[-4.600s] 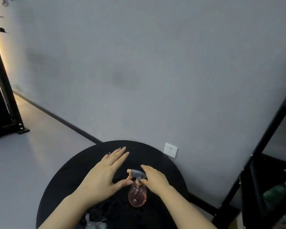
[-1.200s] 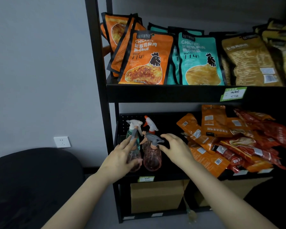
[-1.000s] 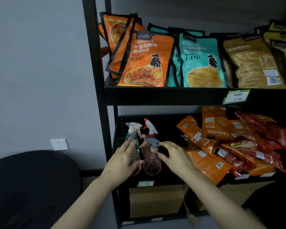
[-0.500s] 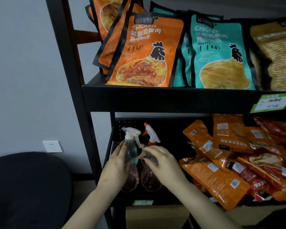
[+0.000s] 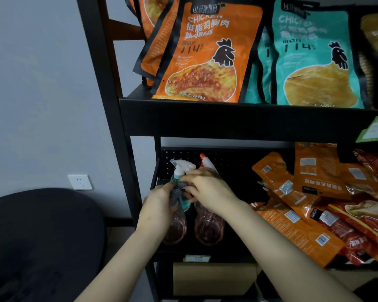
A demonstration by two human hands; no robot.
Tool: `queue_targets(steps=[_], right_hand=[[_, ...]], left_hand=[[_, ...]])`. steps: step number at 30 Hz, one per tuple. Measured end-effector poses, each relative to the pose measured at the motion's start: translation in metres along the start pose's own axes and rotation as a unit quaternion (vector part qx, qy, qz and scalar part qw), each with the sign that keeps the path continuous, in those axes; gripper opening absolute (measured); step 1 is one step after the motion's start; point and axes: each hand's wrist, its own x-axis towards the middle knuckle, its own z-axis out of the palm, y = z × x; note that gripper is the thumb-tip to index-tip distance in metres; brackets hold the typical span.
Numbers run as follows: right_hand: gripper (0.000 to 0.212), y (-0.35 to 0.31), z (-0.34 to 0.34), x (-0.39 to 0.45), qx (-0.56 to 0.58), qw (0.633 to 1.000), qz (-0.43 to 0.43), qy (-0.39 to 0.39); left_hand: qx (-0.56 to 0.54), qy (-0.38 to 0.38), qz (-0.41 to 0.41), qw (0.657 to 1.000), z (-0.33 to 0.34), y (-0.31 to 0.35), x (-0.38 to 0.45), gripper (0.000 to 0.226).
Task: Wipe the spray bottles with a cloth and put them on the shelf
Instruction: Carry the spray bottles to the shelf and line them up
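Two pink spray bottles stand side by side at the left end of the black shelf's (image 5: 231, 122) lower level. My left hand (image 5: 159, 205) grips the neck and grey trigger head of the left pink bottle (image 5: 175, 229). My right hand (image 5: 208, 190) curls over the top of the right pink bottle (image 5: 208, 229) and hides its head; its fingertips touch the grey trigger between my hands. Behind them stand a teal bottle with a white trigger (image 5: 180, 168) and a bottle with an orange-tipped trigger (image 5: 205, 160). No cloth is in view.
Orange and red snack packets (image 5: 310, 205) lie heaped to the right of the bottles. Chicken packets (image 5: 205, 62) stand on the level above. A cardboard box (image 5: 214, 277) sits below. A round black table (image 5: 37, 236) is at the lower left, a wall socket (image 5: 80, 182) behind it.
I turned from the table to the shelf and moved closer. Both pink bottles now stand on the lower level, and my hands have closed in on their trigger heads.
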Motion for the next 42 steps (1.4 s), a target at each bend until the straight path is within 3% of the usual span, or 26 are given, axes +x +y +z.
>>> queue_targets(steps=[5,8,19,28,34,39,42], right_hand=[[0.025,-0.008,-0.002,0.005,0.005,1.000,0.014,-0.004],[0.026,-0.015,0.000,0.010,-0.034,0.999,0.040,-0.013],[0.026,-0.030,0.009,0.013,-0.003,0.997,0.074,-0.026],[0.023,-0.028,0.001,0.000,0.113,0.991,0.063,-0.041],[0.021,-0.032,0.011,-0.007,0.165,0.984,0.059,-0.010],[0.024,-0.025,0.009,-0.009,0.150,0.988,0.035,-0.026],[0.039,-0.019,0.003,-0.011,0.126,0.991,0.034,-0.036]], left_hand=[[-0.027,0.034,0.008,0.999,0.002,0.012,-0.008,0.054],[-0.033,0.019,-0.032,0.999,0.005,0.016,-0.017,0.060],[-0.212,-0.029,-0.166,0.963,-0.012,0.024,-0.013,0.043],[-0.215,0.026,-0.174,0.961,-0.014,0.022,-0.006,0.028],[-0.221,0.031,-0.194,0.955,-0.015,0.021,-0.005,0.036],[-0.236,0.018,-0.190,0.953,-0.016,0.019,-0.004,0.036],[-0.206,-0.001,-0.161,0.965,-0.012,0.018,-0.006,0.040]])
